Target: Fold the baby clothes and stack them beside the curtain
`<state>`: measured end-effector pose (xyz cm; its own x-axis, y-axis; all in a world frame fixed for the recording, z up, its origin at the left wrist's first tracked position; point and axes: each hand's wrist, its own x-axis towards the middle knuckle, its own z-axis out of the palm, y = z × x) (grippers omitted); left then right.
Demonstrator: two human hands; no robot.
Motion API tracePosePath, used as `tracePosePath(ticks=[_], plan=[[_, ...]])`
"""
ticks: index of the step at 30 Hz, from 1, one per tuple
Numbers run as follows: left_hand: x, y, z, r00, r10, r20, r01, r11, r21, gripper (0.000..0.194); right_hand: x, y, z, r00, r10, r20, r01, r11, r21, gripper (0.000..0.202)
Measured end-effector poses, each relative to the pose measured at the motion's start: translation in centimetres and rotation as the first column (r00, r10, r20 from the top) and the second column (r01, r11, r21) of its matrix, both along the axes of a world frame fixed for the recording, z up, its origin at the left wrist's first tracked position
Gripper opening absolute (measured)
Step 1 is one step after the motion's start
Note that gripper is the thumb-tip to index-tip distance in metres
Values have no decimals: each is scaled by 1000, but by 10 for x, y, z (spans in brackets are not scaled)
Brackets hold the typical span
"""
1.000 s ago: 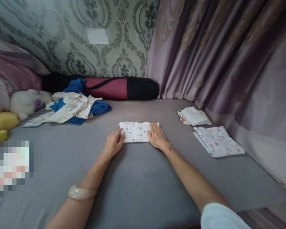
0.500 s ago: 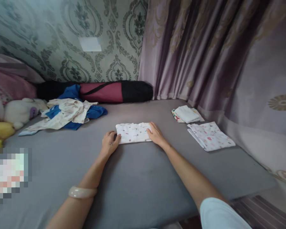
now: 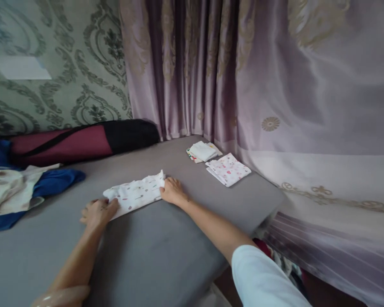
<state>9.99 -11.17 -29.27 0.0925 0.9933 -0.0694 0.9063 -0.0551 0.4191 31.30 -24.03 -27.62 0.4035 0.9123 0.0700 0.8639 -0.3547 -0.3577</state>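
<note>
A white folded cloth (image 3: 137,194) with small coloured prints lies as a long strip on the grey bed surface (image 3: 166,247). At its left end, my left hand (image 3: 99,212) grips the edge, thumb on top and fingers curled beyond it. My right hand (image 3: 173,191) pinches the right end, where a corner of the fabric sticks up. The strip's right side looks slightly raised. To the right lies another folded white cloth (image 3: 229,169) with pink and red prints. Behind that one rests a small pile with a plain white folded cloth (image 3: 202,151) on top.
Rumpled blue and cream clothes (image 3: 16,192) lie at the left. Along the wall stretches a dark red and black long bag (image 3: 83,143). Purple curtains (image 3: 185,76) hang behind the bed's right side. The bed's edge drops off at the lower right.
The view has swung to the right. My hands still hold the cloth's two ends; its right end is now lifted and the fingers are more closed around it.
</note>
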Motion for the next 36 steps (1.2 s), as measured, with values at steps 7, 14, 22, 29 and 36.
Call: tracePosePath(ticks=[7,14,22,29,36], plan=[[6,-4,7,981,-74,179,78,997,-13,36,2,13,-7,945,-8,-326,68,983,170,26],[15,-21,24,661,259,704,-114,962,-247,49,21,21,-4,528,-122,-840,391,914,113,37],[19,-38,19,291,460,839,120,852,-509,55,53,11,-6,355,-129,-926,460,887,52,38],[25,-52,21,219,494,841,278,795,-539,25,37,12,21,462,12,-887,374,904,206,61],[26,-61,33,-2,577,816,442,733,-517,25,-55,14,41,821,272,-502,-13,888,459,56]])
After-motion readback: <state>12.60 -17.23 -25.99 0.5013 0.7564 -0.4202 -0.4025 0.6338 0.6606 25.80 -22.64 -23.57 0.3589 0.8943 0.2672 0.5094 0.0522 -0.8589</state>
